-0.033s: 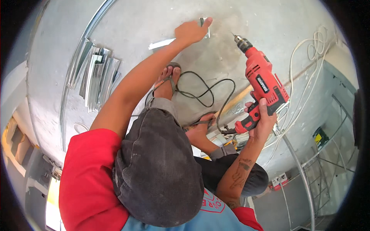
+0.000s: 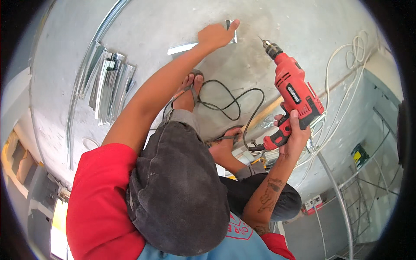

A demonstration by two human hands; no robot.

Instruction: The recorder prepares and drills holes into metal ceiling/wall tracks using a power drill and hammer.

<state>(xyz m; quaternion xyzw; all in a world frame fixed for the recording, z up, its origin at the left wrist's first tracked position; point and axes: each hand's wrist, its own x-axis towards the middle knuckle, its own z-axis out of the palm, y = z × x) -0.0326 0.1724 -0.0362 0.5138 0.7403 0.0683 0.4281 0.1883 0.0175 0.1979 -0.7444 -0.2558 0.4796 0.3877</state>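
My right hand (image 2: 296, 132) is wrapped round the pistol grip of a red corded power drill (image 2: 292, 84), held up off the floor. Its chuck, with a thin bit, points up and left toward my other hand. Ahead of my knees, my left hand (image 2: 216, 35) is closed over a short piece of shiny metal profile (image 2: 182, 48) at floor level. One end of that piece sticks out left of the wrist, and another part shows beside the thumb; the fingers hide its middle. A gap separates the drill bit from the left hand and the metal.
Several cut metal profiles (image 2: 108, 86) lie piled at the left, beside a long curved-looking metal track (image 2: 78, 91). The drill's dark cord (image 2: 236, 102) loops round my feet. White cable (image 2: 342, 82) runs along the right. Metal scaffold tubes (image 2: 336, 186) stand at the lower right.
The drill and my left hand have shifted only very slightly. Both holds stay the same.
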